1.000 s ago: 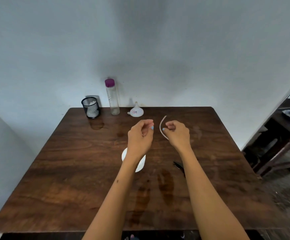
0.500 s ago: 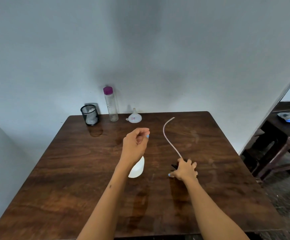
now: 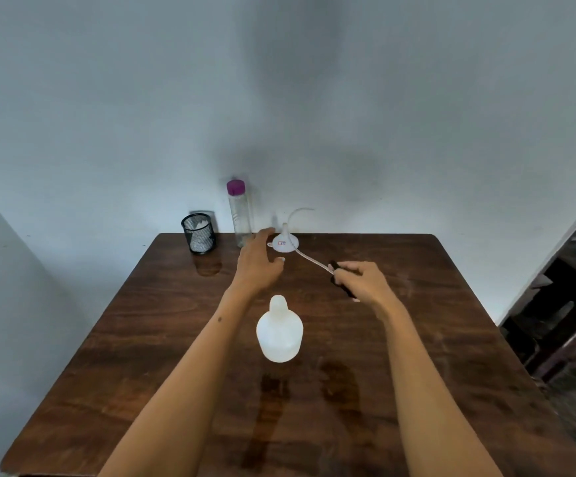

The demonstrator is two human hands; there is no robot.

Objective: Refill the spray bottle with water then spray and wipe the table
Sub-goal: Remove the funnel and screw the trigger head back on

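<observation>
- Dark wet streaks (image 3: 273,411) lie on the brown wooden table (image 3: 114,356) at 6 o'clock, nearest the viewer. Risk: a forearm passing over them smears water.
- White translucent plastic spray bottle body (image 3: 279,333) stands upright at centre, neck open, spray head off. Risk: it looks light and probably empty, so a brush from either forearm, one passing on each side, could tip it.
- Right hand (image 3: 362,280) at 1 o'clock, raised above the table, fingers curled round the black spray head (image 3: 343,282). Its thin clear dip tube (image 3: 309,258) arcs away toward 12 o'clock. Risk: the tube passes just by the funnel and could knock it over.
- Left hand (image 3: 257,266) reaches toward 12 o'clock, fingers spread and holding nothing, fingertips near the small white plastic funnel (image 3: 283,242).
- Clear tall water bottle with purple cap (image 3: 239,215) stands just left of the funnel; a hasty reach could topple it.
- Black mesh cup (image 3: 198,237) sits at 11 o'clock, well clear.
</observation>
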